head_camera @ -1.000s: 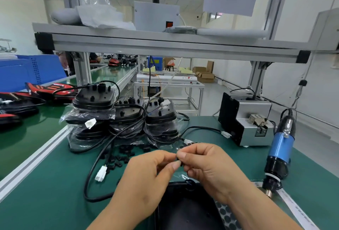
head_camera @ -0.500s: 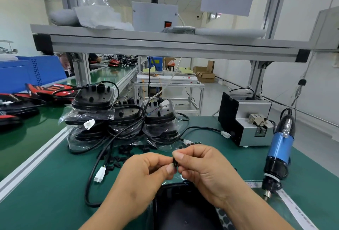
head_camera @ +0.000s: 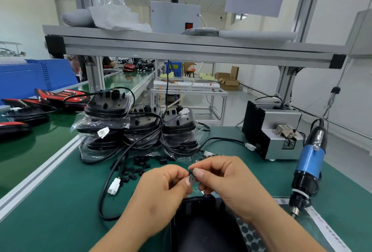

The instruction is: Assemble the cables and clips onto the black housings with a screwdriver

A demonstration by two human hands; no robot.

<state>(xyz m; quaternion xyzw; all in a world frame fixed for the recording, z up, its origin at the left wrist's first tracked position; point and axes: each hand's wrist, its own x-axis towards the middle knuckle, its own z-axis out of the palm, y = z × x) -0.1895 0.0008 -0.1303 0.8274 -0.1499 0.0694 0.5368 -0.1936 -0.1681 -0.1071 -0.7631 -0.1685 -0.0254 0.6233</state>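
Hands: while I look down at the desk [head_camera: 60, 201], my left hand [head_camera: 161, 189] and right hand [head_camera: 227, 181] meet fingertip to fingertip, both pinched on one small black clip [head_camera: 191, 175].
Clip: held in the air above the near end of the black housing [head_camera: 201, 223]; its shape is too small to make out.
Housing: lies on the green desk right in front of me, between my forearms, partly hidden by my wrists.
Loose clips [head_camera: 138, 165]: a scatter of small black pieces on the desk beyond my left hand.
Cable [head_camera: 104, 195]: a black lead with a white plug [head_camera: 114, 185], looping on the desk left of my hands.
Stacked housings [head_camera: 138, 129]: bagged piles with cables, at the far side of the desk.
Screwdriver [head_camera: 310, 163]: blue and black, hanging tip down at my right, apart from both hands.
Grey box [head_camera: 271, 131]: on the desk behind the screwdriver.
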